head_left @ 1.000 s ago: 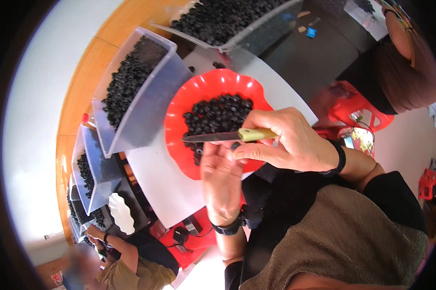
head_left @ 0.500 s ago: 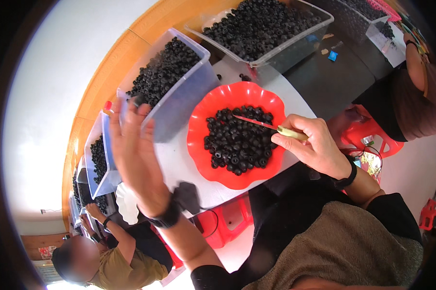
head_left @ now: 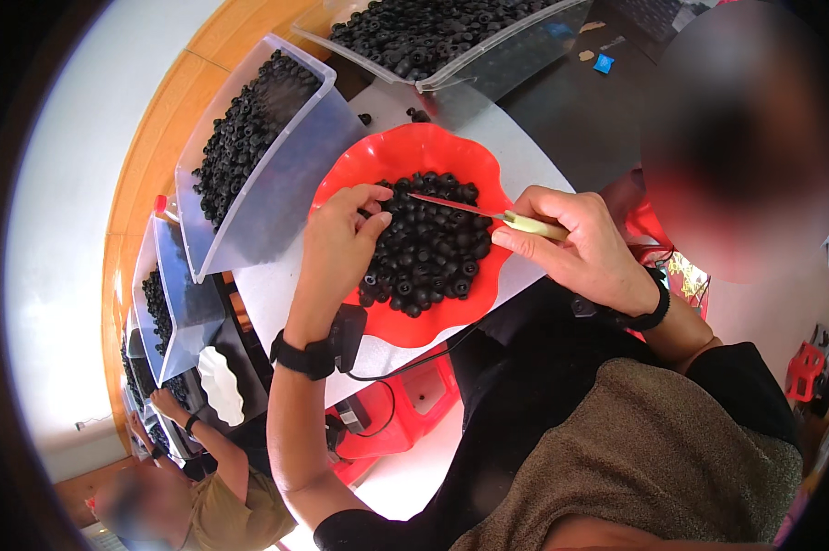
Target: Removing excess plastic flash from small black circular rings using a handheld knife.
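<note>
Near edge: the white table (head_left: pixel 277 294) ends just below the red scalloped bowl (head_left: pixel 405 161); a black cable runs along this edge, with red stools under it.
Open room: a bare white strip lies between the bowl and the clear bins on the left; a dark grey surface (head_left: pixel 561 119) opens to the right, beyond the table.
Left hand (head_left: pixel 336 239): palm down over the bowl's left side, thumb and fingertips pressed together on 1 black ring at the top of the pile; a black wrist device sits on the forearm.
Right hand (head_left: pixel 580 248): closed around the pale handle of a small knife (head_left: pixel 488 213), its thin blade pointing left across the pile, the tip near the left fingertips.
Bowl contents: black ring-shaped pieces (head_left: pixel 428 253) heaped in the middle, the red rim bare all around.
Left bins: 1 clear bin (head_left: pixel 277 193) tilted toward the bowl, full of the same black pieces; 2 more behind it along the table's left.
Far bin: 1 long clear bin (head_left: pixel 488 55) beyond the bowl, also filled; 2 or 3 loose pieces lie between them.
Lower left: another person's arm reaches toward a white dish (head_left: pixel 220 386).
</note>
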Available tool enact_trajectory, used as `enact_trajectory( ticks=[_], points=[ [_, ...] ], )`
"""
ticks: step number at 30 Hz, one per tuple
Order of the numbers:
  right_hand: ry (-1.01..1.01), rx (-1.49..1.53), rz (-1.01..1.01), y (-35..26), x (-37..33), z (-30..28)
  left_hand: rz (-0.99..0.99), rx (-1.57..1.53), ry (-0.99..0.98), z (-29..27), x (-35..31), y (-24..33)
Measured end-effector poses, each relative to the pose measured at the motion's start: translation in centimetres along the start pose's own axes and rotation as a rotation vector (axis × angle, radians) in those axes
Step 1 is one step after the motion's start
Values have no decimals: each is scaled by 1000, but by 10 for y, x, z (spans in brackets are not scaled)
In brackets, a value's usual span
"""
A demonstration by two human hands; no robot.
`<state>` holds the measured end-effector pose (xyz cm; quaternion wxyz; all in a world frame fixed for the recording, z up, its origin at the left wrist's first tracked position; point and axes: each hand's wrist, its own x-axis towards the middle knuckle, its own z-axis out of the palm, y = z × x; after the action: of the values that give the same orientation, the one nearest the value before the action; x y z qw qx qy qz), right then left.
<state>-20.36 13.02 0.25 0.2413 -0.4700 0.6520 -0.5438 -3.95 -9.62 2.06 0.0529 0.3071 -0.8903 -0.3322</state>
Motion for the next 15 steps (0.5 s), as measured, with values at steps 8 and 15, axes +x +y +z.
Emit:
enact_trajectory(
  ticks=[8,15],
  points=[
    [-15,-17,26,8,-4,-8,85,214,-3,12,8,7],
    [-27,5,26,11,-5,-6,154,251,-36,14,13,-1]
  ],
)
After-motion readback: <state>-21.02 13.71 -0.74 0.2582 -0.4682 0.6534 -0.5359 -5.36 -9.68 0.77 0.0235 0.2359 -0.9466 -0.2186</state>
